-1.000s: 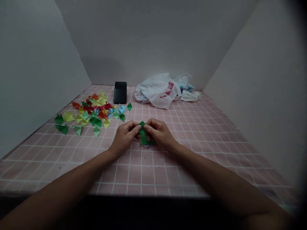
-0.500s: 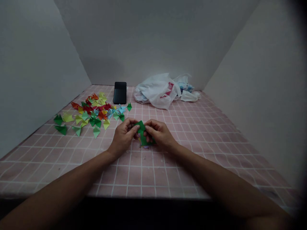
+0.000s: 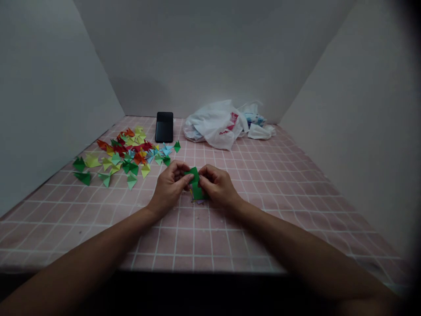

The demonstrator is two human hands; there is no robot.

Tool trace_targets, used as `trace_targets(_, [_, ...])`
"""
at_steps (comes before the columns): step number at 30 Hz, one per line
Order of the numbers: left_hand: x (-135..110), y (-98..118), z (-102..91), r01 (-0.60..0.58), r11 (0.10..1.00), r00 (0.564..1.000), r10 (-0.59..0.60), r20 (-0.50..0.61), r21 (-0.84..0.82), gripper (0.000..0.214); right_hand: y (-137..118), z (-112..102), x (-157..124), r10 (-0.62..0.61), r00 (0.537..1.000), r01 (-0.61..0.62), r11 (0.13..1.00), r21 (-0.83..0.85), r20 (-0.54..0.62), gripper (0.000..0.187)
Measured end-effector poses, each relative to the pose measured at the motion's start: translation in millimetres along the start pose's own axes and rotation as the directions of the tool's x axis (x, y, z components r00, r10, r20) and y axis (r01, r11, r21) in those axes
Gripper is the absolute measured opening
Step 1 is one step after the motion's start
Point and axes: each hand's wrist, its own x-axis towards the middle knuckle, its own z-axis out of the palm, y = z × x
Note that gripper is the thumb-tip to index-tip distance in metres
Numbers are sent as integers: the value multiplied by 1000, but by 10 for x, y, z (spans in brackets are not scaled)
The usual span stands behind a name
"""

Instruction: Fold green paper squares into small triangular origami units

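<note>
Between my hands, over the middle of the table, is a small folded piece of green paper [image 3: 194,174]. My left hand [image 3: 173,184] pinches its left side between thumb and fingers. My right hand [image 3: 219,186] has thumb and fingertips closed at its right edge. Just below lies another green sheet [image 3: 199,193], on top of a small stack whose yellow and purple edges peek out; my right hand covers part of it. Left of my hands spreads a pile of small folded paper pieces [image 3: 130,166] in green, yellow, red, orange and light blue.
A black phone [image 3: 164,127] stands propped near the back wall. To its right lie a crumpled white plastic bag [image 3: 212,123] with red print and a smaller white-and-blue packet [image 3: 255,118]. The table wears a pink checked cloth [image 3: 283,206], with walls on three sides.
My right hand's fingers have curled in closer under the thumb at the green paper's right edge. The paper has shifted and tilted slightly; everything else stays put.
</note>
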Motion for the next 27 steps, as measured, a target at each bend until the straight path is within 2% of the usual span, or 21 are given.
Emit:
trace_targets(4, [2,6,-3,22,1000,1000,-22,-10,2,25,-7,-6,-3,-38,999,39,999,-31,9,8])
trace_targets(12, [8,-2,-4,17,1000,1000,-17,-26,-20,24,16,6,-3,-37,999,37,999,-5,14,7])
trace_targets(27, [6,-6,5,14,1000,999,-15,-33,-27,26,48,19,-14,23,1000,-24,998,55,19,8])
